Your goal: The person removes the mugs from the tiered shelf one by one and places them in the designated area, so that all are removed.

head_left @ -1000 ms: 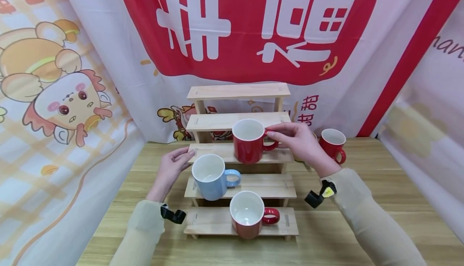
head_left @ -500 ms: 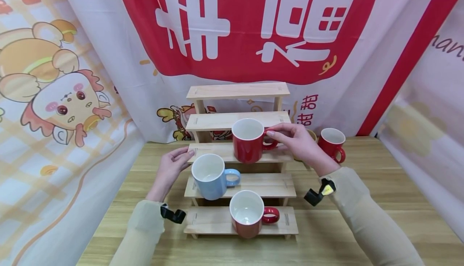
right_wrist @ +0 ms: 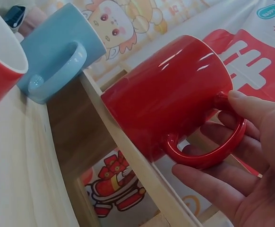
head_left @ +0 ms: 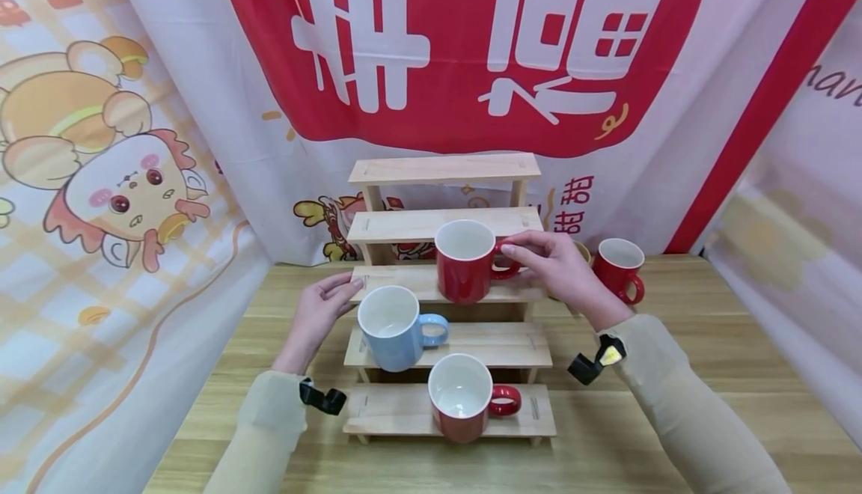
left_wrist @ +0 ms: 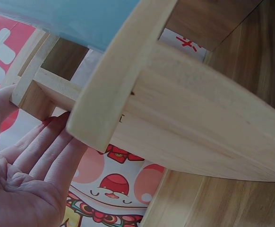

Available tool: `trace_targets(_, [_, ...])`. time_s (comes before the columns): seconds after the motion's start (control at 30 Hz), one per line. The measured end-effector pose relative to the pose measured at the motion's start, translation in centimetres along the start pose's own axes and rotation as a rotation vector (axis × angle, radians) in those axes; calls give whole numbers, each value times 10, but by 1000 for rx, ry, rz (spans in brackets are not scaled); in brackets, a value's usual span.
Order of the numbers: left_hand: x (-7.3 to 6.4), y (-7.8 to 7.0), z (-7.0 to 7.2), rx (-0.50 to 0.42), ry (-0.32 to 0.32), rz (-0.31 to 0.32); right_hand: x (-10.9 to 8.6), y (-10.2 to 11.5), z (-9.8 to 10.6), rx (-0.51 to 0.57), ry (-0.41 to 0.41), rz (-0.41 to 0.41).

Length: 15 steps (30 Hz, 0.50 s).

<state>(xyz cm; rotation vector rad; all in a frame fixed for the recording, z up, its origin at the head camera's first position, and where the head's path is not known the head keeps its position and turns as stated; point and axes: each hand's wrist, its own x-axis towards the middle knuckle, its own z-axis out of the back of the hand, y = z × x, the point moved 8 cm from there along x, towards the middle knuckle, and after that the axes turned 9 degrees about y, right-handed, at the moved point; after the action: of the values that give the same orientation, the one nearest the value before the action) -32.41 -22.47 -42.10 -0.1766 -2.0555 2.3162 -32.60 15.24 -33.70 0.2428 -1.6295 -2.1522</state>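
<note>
1. The red mug (head_left: 463, 273) is a deep, even red outside, very glossy, with bright streaks of light along its wall in the right wrist view
2. Its shape is a plain straight-sided cylinder, and its inside is white up to the rim
3. A rounded red loop forms its handle (right_wrist: 199, 160), which points toward the right hand (head_left: 562, 266)
4. It is at the middle step (head_left: 393, 277) of a pale wooden rack (head_left: 444, 169), to the right of the step's centre, mouth upward
5. The right hand is partly closed, pinching the handle, with the thumb on top of the loop and the fingers around its far side
6. The left hand (head_left: 319, 307) is narrowed to a pinch at the left end of the same step, fingers fairly straight
7. A light blue mug (head_left: 390, 344) stands one step lower, and a front red mug (head_left: 461, 419) on the lowest step
8. A far red mug (head_left: 609, 273) sits on the desk (head_left: 599, 449), beyond the right forearm
</note>
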Motion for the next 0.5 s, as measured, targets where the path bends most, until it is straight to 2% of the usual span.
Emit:
trace_targets(0.23, [2, 2, 0, 8, -1, -3, -10, 0, 8, -37, -28, -8])
trace_targets(0.5, [2, 3, 1, -4, 1, -3, -28, -5, 27, -53, -68, -29])
